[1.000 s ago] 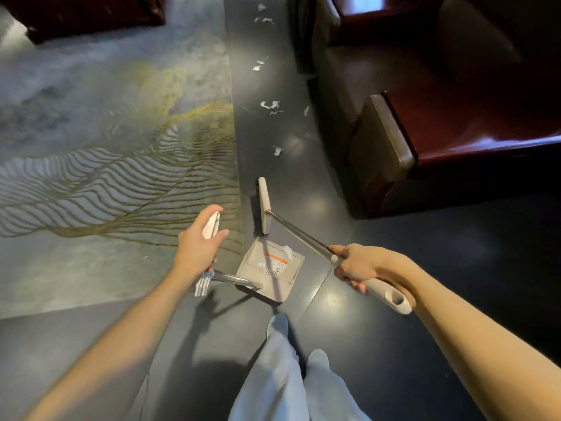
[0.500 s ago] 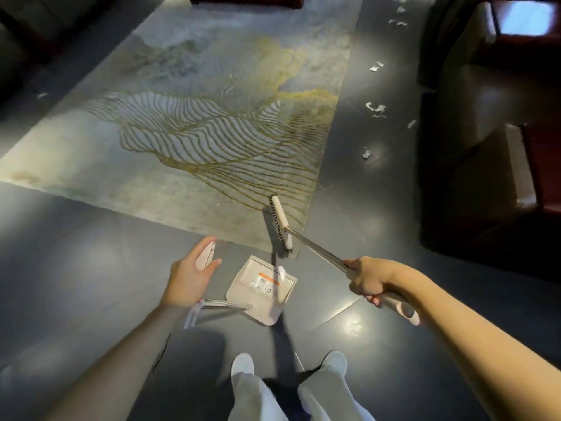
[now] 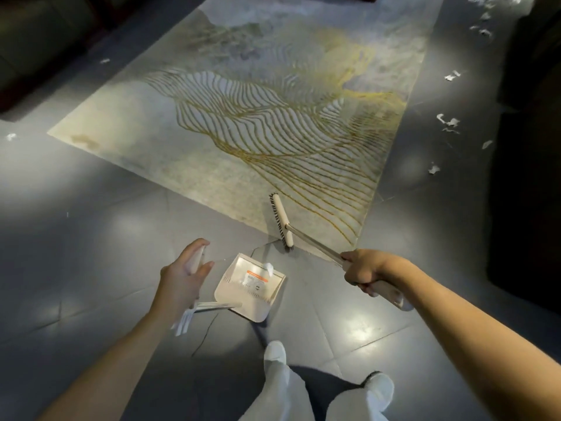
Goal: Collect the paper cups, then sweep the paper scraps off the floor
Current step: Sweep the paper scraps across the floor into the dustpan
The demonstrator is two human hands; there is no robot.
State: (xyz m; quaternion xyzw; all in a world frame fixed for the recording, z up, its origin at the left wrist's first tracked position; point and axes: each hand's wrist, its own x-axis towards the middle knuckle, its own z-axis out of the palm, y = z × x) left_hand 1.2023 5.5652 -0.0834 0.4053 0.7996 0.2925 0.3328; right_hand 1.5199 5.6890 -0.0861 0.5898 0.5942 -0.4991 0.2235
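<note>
My left hand (image 3: 181, 279) grips the upright handle of a beige dustpan (image 3: 252, 287) that hangs just above the dark floor, with a white paper scrap (image 3: 269, 268) lying in it. My right hand (image 3: 365, 271) grips the handle of a beige broom; its brush head (image 3: 282, 221) sits at the corner of the rug. White paper scraps (image 3: 448, 121) lie scattered on the dark floor along the rug's right side, more (image 3: 482, 28) at the top right. Two scraps (image 3: 104, 60) (image 3: 11, 136) lie left of the rug. No paper cups are in view.
A pale rug (image 3: 243, 123) with gold wavy lines fills the middle of the floor. Dark furniture (image 3: 528, 147) stands along the right edge and a dark sofa (image 3: 36, 41) at the top left. My legs and white shoes (image 3: 274, 352) are at the bottom.
The view has swung left: the red armchair has left the frame and the whole rug now shows. Both hands keep their hold on dustpan and broom.
</note>
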